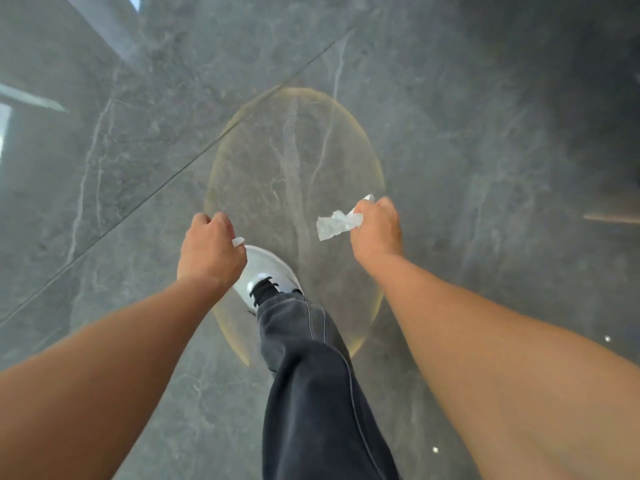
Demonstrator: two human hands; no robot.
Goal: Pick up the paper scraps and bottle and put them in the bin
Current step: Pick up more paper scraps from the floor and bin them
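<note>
My right hand (375, 230) is closed around a crumpled white paper scrap (337, 224), which sticks out to the left of the fist; a small white corner shows above the knuckles. My left hand (209, 251) is a fist, and a small white bit of paper (238, 241) pokes out at its thumb side. Both hands hang in front of me above the floor. No bottle and no bin are in view.
Grey marble floor tiles (138, 150) with a diagonal joint fill the view. A faint yellowish oval ring (379, 174) lies on the floor ahead. My leg in dark trousers (311, 393) and a white shoe (266, 271) step forward between my arms.
</note>
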